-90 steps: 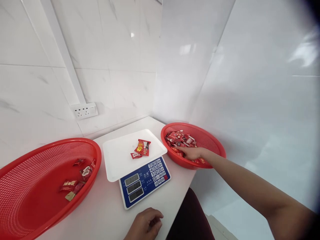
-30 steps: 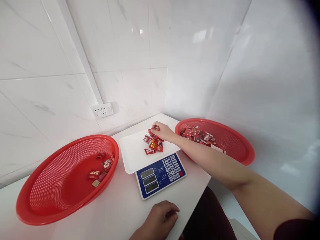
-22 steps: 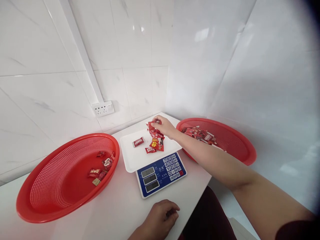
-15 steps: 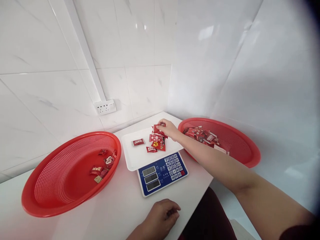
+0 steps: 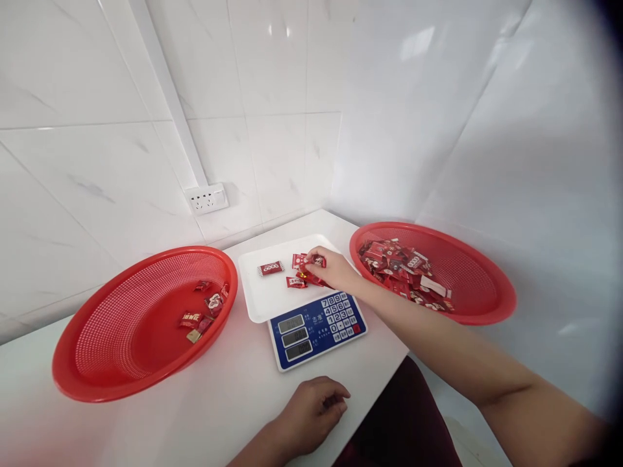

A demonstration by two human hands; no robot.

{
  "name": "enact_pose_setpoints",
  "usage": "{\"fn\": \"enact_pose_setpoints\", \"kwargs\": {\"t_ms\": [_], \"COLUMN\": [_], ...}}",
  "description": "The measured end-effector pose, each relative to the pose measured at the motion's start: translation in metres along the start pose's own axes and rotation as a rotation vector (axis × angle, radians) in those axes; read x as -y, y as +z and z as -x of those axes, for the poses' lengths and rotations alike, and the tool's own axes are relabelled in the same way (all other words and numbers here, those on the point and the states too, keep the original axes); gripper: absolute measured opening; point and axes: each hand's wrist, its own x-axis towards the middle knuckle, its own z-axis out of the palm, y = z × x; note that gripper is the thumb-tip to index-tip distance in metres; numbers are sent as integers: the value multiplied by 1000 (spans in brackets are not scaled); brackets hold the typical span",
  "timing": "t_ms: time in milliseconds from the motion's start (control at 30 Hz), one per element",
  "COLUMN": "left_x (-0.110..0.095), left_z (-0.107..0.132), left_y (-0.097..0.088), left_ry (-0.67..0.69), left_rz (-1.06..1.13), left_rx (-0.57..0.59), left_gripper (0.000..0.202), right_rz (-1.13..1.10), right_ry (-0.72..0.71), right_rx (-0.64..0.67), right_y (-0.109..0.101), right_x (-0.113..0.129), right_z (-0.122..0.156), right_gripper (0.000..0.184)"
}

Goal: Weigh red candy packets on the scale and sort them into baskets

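Note:
My right hand (image 5: 335, 267) is over the white tray (image 5: 260, 299) of a digital scale (image 5: 316, 329). Its fingers are closed on a red-wrapped candy (image 5: 318, 261) at the small pile, partly hiding it. Beside the fingers lie other red candies, among them a small one (image 5: 296, 283) at the pile's front. A red and white candy (image 5: 270, 268) sits apart on the tray's left half. My left hand (image 5: 314, 412) rests on the table in front of the scale, fingers loosely curled, thumb apart, holding nothing.
On the left stands a red plastic basket (image 5: 97, 324) with several candies. Another red basket (image 5: 479, 285), at the right, holds a heap of candies and a white slip. Tiled walls meet behind the white table (image 5: 214, 389); a wall socket (image 5: 207, 198) is above it.
My right hand has moved down and toward me, from the back of the candy pile to its middle. My left hand stays in place. The whole view has shifted slightly.

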Motion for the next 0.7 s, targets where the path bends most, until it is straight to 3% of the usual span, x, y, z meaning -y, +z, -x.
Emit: {"fn": "enact_pose_setpoints", "kwargs": {"t_ms": [133,300,433,567,700], "left_x": [-1,0,1,0,1], "left_z": [1,2,2,2,0], "left_y": [-1,-4,-4,-6,-6], "left_ry": [14,66,72,47,76], "left_rz": [-8,-9,30,85,58], "left_rx": [6,27,32,34,34], "left_gripper": [25,26,26,28,31], "right_rz": [28,-88,-194,-335,-307], "right_ry": [-1,-29,120,264,265], "right_rx": [-13,-160,-153,24,-9], "right_y": [10,-5,-9,10,45], "right_x": [-1,5,1,-11,-22], "right_z": [8,33,74,126,167], "right_gripper": [16,19,21,23,15]}}
